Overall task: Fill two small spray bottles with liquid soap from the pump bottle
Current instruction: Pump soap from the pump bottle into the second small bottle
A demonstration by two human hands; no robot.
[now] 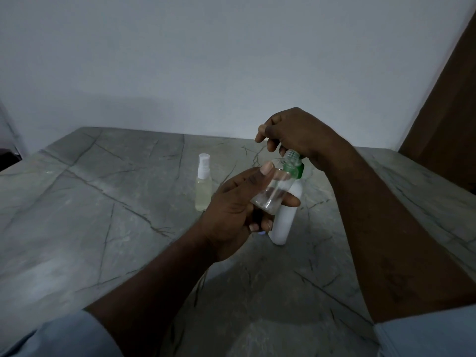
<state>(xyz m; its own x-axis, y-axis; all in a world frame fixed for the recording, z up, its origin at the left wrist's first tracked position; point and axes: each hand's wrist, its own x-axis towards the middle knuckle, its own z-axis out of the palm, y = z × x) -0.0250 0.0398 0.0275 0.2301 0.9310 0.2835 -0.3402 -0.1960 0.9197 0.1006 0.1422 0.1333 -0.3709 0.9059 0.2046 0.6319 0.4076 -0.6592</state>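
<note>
My left hand point(231, 210) grips a small clear spray bottle point(271, 193) with no cap on. The bottle is tilted, and its threaded neck points up and right, close under my right hand. My right hand point(296, 132) is curled over the pump head of the white pump bottle point(284, 222), hiding the head. The pump bottle has a green collar point(297, 172) and stands on the table right behind the clear bottle. The clear bottle looks nearly empty. A second spray bottle point(203, 186), with a white cap and pale yellowish liquid inside, stands upright to the left.
Everything is on a grey marble-patterned table point(103, 202) against a plain pale wall. A brown wooden panel point(450, 99) rises at the far right. A small pale object point(261, 233) shows just under my left hand; I cannot tell what it is.
</note>
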